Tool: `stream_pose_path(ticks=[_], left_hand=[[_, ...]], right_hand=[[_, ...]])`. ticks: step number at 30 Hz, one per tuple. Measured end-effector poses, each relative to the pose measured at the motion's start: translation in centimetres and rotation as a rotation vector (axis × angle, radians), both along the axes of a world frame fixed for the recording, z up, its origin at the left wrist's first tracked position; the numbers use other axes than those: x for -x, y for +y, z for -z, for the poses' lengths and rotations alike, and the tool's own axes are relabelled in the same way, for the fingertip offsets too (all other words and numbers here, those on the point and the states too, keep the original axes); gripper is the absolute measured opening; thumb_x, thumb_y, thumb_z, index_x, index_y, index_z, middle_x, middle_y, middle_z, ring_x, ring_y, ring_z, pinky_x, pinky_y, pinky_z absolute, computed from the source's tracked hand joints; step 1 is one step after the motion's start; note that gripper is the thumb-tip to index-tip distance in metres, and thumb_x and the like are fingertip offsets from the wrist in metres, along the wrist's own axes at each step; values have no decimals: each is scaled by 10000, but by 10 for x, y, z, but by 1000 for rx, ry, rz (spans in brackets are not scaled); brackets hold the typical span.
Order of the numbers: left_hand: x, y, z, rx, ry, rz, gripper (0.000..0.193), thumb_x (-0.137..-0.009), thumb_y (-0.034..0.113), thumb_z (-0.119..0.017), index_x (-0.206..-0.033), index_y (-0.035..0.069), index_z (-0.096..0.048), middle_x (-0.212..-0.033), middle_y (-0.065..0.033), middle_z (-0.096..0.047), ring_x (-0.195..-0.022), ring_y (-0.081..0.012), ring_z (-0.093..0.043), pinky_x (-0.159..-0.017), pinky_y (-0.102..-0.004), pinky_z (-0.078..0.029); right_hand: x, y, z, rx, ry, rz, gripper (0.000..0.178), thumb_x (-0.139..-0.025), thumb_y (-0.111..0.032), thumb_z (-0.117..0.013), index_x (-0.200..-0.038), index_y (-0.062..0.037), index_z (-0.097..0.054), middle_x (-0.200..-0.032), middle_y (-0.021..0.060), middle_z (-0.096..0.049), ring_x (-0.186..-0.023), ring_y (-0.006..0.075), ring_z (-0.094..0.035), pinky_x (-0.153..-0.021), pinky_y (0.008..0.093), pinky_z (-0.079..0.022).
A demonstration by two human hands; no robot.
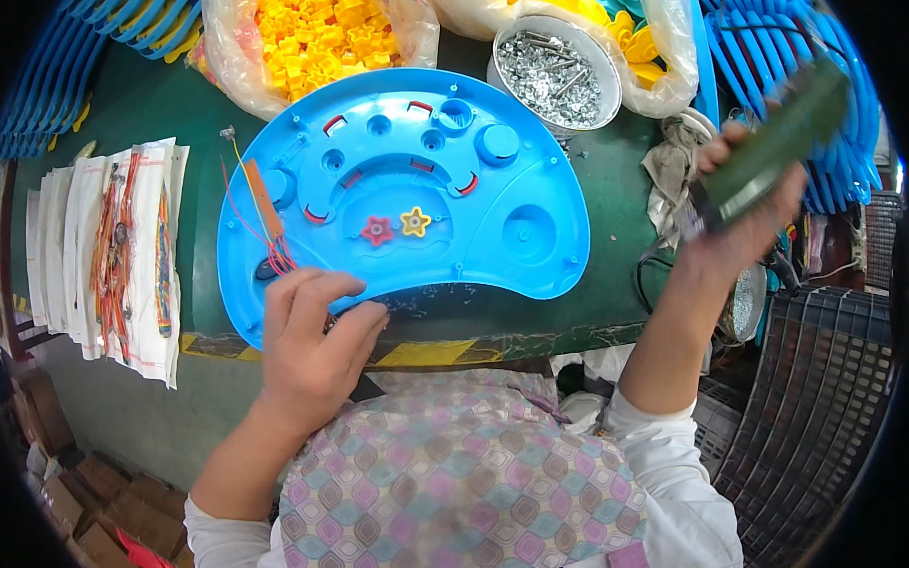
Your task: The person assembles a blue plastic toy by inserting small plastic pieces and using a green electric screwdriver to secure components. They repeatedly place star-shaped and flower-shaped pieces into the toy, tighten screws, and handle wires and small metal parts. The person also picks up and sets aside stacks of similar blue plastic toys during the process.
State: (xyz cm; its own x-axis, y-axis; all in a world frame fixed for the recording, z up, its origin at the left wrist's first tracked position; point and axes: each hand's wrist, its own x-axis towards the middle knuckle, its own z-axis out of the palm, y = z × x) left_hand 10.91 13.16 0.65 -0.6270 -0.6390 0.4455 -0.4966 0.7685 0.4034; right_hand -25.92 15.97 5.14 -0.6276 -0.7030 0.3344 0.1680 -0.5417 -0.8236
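Head view: a blue kidney-shaped plastic panel (pixel 408 182) is laid flat on the green bench (pixel 150 103), its curved edge toward the body. The left hand (pixel 312 344) is pressed on the panel's near rim at about 7 o'clock, fingers curled loosely downward; whether anything small is pinched beneath them cannot be told. Just at 11 o'clock of that hand, a narrow brown circuit strip (pixel 263 199) with red wires (pixel 275 250) is seated on the panel. A red star piece (pixel 377 230) and a yellow star piece (pixel 415 221) are set near the panel's middle.

The right hand (pixel 742 209) is raised at 3 o'clock, well apart from the panel, fingers wrapped fully around a green power screwdriver (pixel 780 145). A white tub of screws (pixel 557 75) is placed at 1 o'clock of the panel, with bagged yellow parts (pixel 318 29) at 12 o'clock and wire bundles on white sheets (pixel 126 242) at 9 o'clock.

The step in hand is judged to be fastening the fitted parts. A screw would need to be placed, then the driver lowered squarely while the panel is steadied.
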Motion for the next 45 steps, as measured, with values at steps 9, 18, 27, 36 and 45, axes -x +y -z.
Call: stream_pose_path(ticks=[9, 18, 27, 36, 45], left_hand=[[12, -8, -4, -193, 15, 116, 241, -744, 3, -796, -956, 53, -693, -954, -77, -602, -868, -287, -590, -714, -389, -487], [9, -14, 1, -156, 38, 158, 256, -712, -6, -758, -950, 61, -689, -910, -77, -570, -817, -276, -571, -679, -383, -476], [27, -16, 0, -186, -12, 257, 202, -698, 107, -817, -866, 103, -704, -880, -45, -546, -883, -258, -539, -764, -392, -451], [23, -19, -3, -259, 125, 185, 191, -719, 75, -805, -889, 110, -728, -912, -59, -584, -898, -290, -554, -775, -420, -449], [7, -33, -9, -199, 219, 44, 255, -731, 114, -848, -959, 100, -734, -927, -59, -608, -932, -281, -562, -796, -396, -455]], right_hand=[[-137, 29, 25, -96, -38, -770, 973, -794, -484, -872, -1483, 15, -398, -937, 88, -650, -864, 191, -652, -821, 336, -541], [-142, 26, 60, 10, 93, -775, 1072, -726, -551, -898, -1487, 20, -406, -1010, 111, -677, -934, 197, -664, -848, 316, -534], [-139, 29, 17, 128, 128, -672, 1076, -766, -772, -727, -1448, -15, -380, -868, 118, -638, -810, 268, -653, -773, 430, -557], [-144, 14, -1, 157, 189, -658, 1073, -789, -792, -689, -1469, -31, -356, -841, 112, -632, -764, 259, -643, -728, 419, -562], [-155, -6, -7, 254, 167, -629, 1080, -793, -829, -648, -1477, -39, -373, -803, 99, -627, -687, 235, -631, -692, 387, -562]])
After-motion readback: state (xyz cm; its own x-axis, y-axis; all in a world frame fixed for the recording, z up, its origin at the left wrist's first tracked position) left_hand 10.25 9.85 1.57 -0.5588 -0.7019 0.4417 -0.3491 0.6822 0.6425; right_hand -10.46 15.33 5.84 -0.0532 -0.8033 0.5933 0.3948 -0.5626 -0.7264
